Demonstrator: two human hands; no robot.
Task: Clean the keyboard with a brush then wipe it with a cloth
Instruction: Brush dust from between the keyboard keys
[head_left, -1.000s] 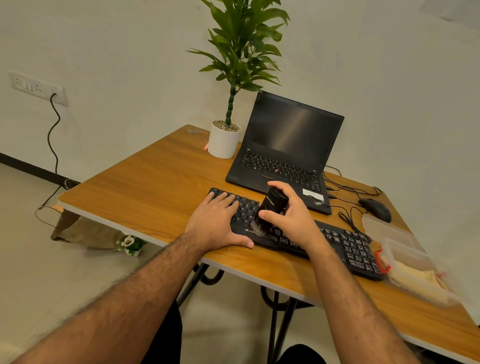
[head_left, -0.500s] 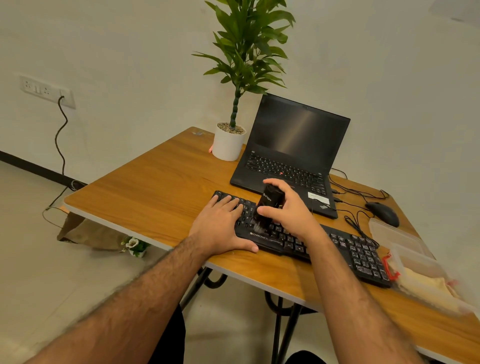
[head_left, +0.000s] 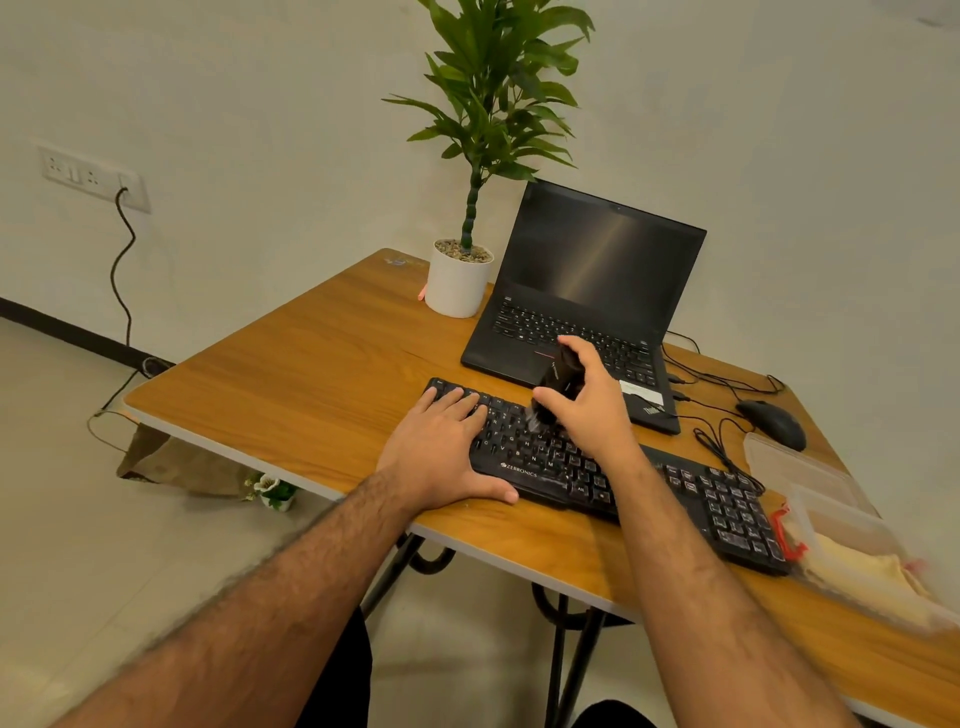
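Gripping the brush, right hand sweeps the keyboard on the wooden table; left hand flat.

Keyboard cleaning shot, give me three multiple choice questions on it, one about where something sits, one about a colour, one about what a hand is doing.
1. Where is the mouse?
A. right of the laptop
B. left of the plant pot
C. on the floor

2. What colour is the plant pot?
A. red
B. white
C. black

3. What is the right hand doing?
A. resting flat on the table
B. holding a cloth
C. gripping the brush over the keyboard

Answers:
1 A, it lies by the cables beside the laptop.
2 B, the pot is plain white.
3 C, its fingers wrap the black brush, while the left hand lies flat on the keyboard's end.
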